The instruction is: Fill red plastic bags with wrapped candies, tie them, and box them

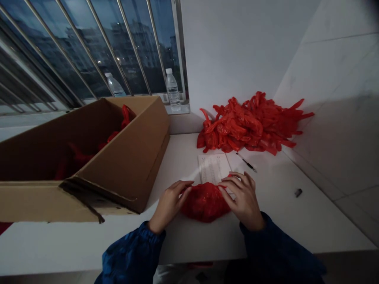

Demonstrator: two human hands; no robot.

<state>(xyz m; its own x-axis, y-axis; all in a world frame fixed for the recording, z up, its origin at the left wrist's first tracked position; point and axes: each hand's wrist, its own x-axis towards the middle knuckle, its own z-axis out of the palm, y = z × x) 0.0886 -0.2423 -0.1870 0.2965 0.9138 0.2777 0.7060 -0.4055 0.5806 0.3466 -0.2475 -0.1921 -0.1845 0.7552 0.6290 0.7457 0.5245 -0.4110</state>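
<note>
The left grip and right grip are both spread, pressing from 2 sides on a crumpled red plastic bag near the worktop's front edge. It touches a printed paper sheet, whose writing is too small to read. A glossy heap of red plastic bags lies toward the back corner, beyond a ballpoint pen; a corrugated cardboard box stands left.

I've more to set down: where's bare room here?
Right of the right hand, free counter reaches the small dark object. A narrower patch lies between the left hand and the cardboard box. Crowded: the red bag between the hands, the paper sheet, the pile behind.
</note>
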